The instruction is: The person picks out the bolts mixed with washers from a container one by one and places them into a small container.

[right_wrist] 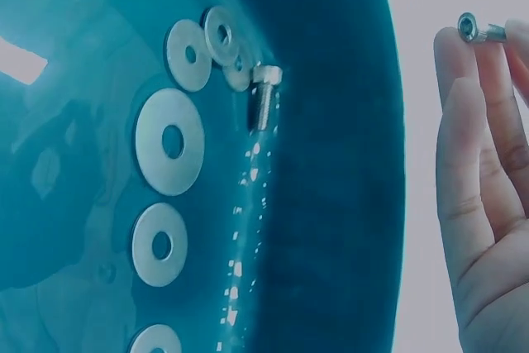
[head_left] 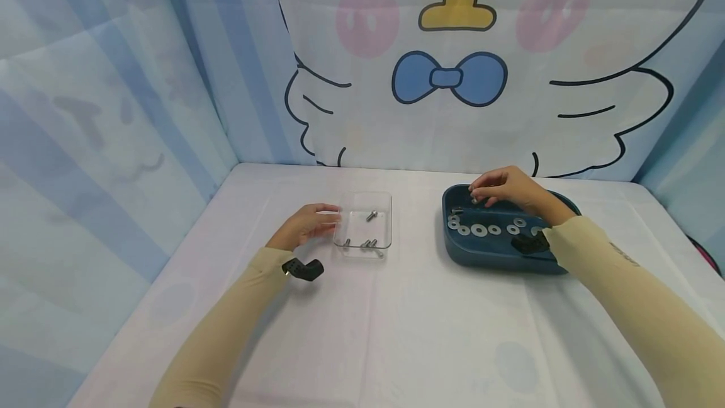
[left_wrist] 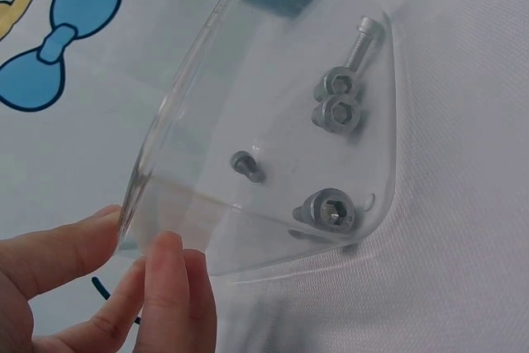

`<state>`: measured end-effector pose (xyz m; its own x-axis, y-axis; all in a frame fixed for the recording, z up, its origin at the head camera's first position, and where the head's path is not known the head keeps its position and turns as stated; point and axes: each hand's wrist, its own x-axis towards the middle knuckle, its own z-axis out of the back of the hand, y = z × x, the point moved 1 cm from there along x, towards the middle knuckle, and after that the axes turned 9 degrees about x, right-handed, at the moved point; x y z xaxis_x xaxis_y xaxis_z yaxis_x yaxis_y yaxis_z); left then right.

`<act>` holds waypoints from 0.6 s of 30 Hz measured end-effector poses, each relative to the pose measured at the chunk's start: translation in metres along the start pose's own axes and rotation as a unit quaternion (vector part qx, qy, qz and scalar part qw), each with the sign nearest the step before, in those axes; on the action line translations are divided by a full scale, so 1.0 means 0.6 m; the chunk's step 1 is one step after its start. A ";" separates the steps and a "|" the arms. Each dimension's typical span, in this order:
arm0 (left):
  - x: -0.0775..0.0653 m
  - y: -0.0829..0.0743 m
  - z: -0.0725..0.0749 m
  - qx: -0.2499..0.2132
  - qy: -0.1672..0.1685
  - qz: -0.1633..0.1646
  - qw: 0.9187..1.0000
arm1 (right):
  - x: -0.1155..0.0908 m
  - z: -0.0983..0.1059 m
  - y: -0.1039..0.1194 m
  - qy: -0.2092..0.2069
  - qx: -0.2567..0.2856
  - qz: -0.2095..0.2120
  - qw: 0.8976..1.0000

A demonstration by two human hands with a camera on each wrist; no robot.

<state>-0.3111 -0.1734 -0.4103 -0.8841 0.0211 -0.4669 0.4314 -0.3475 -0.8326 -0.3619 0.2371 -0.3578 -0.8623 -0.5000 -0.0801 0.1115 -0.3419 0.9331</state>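
My left hand (head_left: 306, 224) pinches the near-left wall of a clear plastic box (head_left: 354, 201), thumb and fingers at its edge in the left wrist view. Inside lie several silver socket-head bolts, among them a small one (left_wrist: 245, 166) apart from the others. Over the far-left part of a dark blue tray (head_left: 481, 260), my right hand (head_left: 512, 189) holds another socket-head bolt (right_wrist: 469, 28) between thumb and fingertips. In the tray, one bolt (right_wrist: 265, 98) lies by the wall, beside several flat washers (right_wrist: 169, 142) of different sizes.
Both containers stand on a white cloth-covered table (head_left: 419, 332), the box left of the tray. Behind them hangs a curtain (head_left: 362, 118) with a cartoon figure; a blue striped curtain (head_left: 113, 143) closes the left side. Black wrist straps sit on both sleeves.
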 end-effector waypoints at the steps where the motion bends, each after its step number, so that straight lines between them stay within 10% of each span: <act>1: -0.001 -0.001 0.000 -0.001 0.000 0.002 1.000 | -0.001 0.000 0.001 -0.001 0.000 0.002 1.000; 18: -0.006 -0.007 -0.003 -0.002 0.000 0.015 1.000 | -0.007 -0.020 0.032 -0.010 0.013 0.034 0.999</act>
<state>-0.3095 -0.1703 -0.4054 -0.8712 0.0107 -0.4908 0.4576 -0.3444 -0.8198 -0.3502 0.2234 -0.3436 -0.8632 -0.5048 -0.0091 0.1576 -0.2866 0.9450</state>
